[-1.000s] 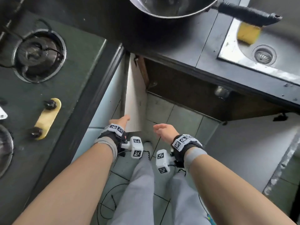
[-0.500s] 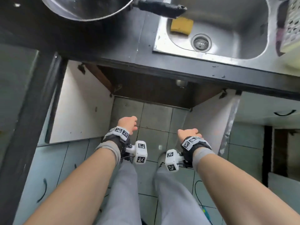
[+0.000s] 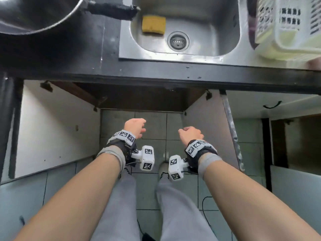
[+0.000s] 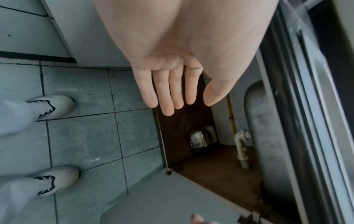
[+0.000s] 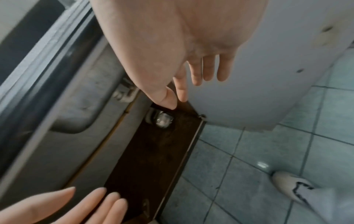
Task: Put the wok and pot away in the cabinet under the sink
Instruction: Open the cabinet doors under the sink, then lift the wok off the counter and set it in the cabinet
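- Left hand and right hand: both empty, fingers straight and relaxed in the wrist views, held side by side over the tiled floor before the cabinet.
- Cabinet under the sink: both doors swung wide. A shiny metal vessel stands at the back of its dark floor, near a white drain pipe.
- Wok: on the black counter, left of the sink; dark handle reaches toward the basin.
- Yellow sponge: in the basin, near the drain.
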Tool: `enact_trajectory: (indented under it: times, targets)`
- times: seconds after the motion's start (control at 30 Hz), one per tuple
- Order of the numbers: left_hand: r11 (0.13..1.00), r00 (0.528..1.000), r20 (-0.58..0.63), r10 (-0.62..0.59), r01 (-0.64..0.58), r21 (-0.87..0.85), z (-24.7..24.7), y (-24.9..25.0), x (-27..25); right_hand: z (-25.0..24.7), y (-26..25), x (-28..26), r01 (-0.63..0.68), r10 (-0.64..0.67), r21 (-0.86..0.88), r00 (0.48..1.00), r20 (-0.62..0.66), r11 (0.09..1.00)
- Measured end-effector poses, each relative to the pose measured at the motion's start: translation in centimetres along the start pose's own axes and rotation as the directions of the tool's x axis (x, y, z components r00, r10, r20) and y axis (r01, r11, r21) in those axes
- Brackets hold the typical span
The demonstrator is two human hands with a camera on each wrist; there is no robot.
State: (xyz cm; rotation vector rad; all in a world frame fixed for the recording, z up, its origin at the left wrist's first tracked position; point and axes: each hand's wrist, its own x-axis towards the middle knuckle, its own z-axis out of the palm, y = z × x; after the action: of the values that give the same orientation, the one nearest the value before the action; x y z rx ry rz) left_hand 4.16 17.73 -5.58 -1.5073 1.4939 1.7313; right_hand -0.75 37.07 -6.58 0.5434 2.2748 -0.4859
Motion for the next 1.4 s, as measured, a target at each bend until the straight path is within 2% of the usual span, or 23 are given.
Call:
enact_trajectory:
  times: [0.1, 0.17, 0.23, 0.33, 0.4, 0.47, 0.53, 0.6, 0.63, 0.67, 0.73, 0.77, 0.83, 0.97, 1.03, 1.1, 1.2, 1.3, 1.4]
  targets:
    - [0.996, 0.999, -0.041, 0.028, -0.031, -0.083, -3.6, 2.2, -0.5, 0.5, -6.1, -2.4, 0.126, -0.133, 0.113, 0.989, 0.057, 0.986]
    - [0.99, 0.997, -0.066, 0.035, -0.044, -0.132, -6.9, 3.8, -0.9, 1.1, -10.4, -4.7, 0.229, -0.251, 0.191, 0.963, 0.097, 0.954]
    - [0.987, 0.997, -0.073, 0.031, -0.043, -0.157, -10.4, 5.8, -1.4, 1.4, -14.8, -7.2, 0.368, -0.394, 0.236, 0.916, 0.073, 0.899]
    - [0.964, 0.99, -0.142, 0.021, -0.058, -0.261, -16.0, 9.3, -2.6, 0.9, -21.8, -10.6, 0.546, -0.558, 0.21, 0.83, -0.004, 0.811]
    - [0.941, 0.983, -0.179, 0.03, -0.088, -0.328, -19.1, 11.7, -3.2, -0.2, -26.3, -12.0, 0.594, -0.586, 0.2, 0.804, -0.105, 0.779]
    - [0.928, 0.978, -0.201, 0.058, -0.127, -0.351, -21.0, 13.8, -3.6, -1.8, -30.2, -13.0, 0.627, -0.559, 0.188, 0.768, -0.313, 0.756]
    - [0.922, 0.974, -0.208, 0.087, -0.158, -0.353, -21.8, 15.5, -3.7, -3.5, -33.4, -13.6, 0.637, -0.537, 0.02, 0.665, -0.52, 0.77]
    - [0.917, 0.982, -0.166, 0.089, -0.146, -0.372, -21.6, 17.0, -3.9, -5.2, -35.4, -13.1, 0.605, -0.572, -0.167, 0.573, -0.587, 0.778]
    - [0.913, 0.986, -0.142, 0.088, -0.136, -0.384, -21.2, 17.6, -4.0, -6.1, -36.2, -12.6, 0.585, -0.594, -0.23, 0.566, -0.572, 0.778]
    - [0.908, 0.99, -0.115, 0.079, -0.119, -0.401, -20.7, 18.2, -4.0, -7.0, -36.9, -11.8, 0.562, -0.612, -0.273, 0.598, -0.519, 0.781]
    - [0.899, 0.995, -0.073, 0.068, -0.092, -0.428, -19.4, 19.0, -3.9, -8.3, -37.6, -10.2, 0.513, -0.637, -0.399, 0.71, -0.3, 0.76]
    - [0.899, 0.995, -0.066, 0.07, -0.091, -0.428, -18.6, 19.2, -3.8, -8.5, -37.7, -9.4, 0.534, -0.658, -0.458, 0.735, -0.163, 0.711]
    - [0.901, 0.997, -0.023, 0.07, -0.073, -0.427, -17.0, 19.4, -3.8, -8.8, -37.8, -8.7, 0.609, -0.698, -0.494, 0.716, 0.005, 0.62]
    - [0.865, 0.994, 0.057, 0.093, -0.053, -0.498, -13.4, 19.9, -5.0, -8.0, -37.2, -7.7, 0.755, -0.753, -0.385, 0.628, 0.194, 0.531]
    - [0.844, 0.995, -0.002, 0.103, -0.089, -0.529, -12.2, 20.0, -5.4, -7.7, -36.9, -7.6, 0.791, -0.749, -0.267, 0.609, 0.261, 0.551]
    - [0.823, 0.988, -0.121, 0.099, -0.15, -0.548, -11.8, 19.8, -5.7, -7.3, -36.5, -7.4, 0.801, -0.749, -0.157, 0.597, 0.287, 0.578]
    - [0.849, 0.959, -0.253, 0.124, -0.235, -0.474, -12.2, 19.5, -6.3, -6.5, -36.2, -7.8, 0.804, -0.742, -0.044, 0.567, 0.358, 0.593]
    - [0.856, 0.945, -0.278, 0.17, -0.281, -0.433, -12.6, 18.6, -7.0, -5.6, -36.1, -8.4, 0.768, -0.713, 0.081, 0.543, 0.443, 0.635]
    - [0.87, 0.939, -0.291, 0.185, -0.294, -0.396, -12.5, 16.6, -8.1, -4.0, -35.7, -9.7, 0.729, -0.669, 0.159, 0.488, 0.56, 0.665]
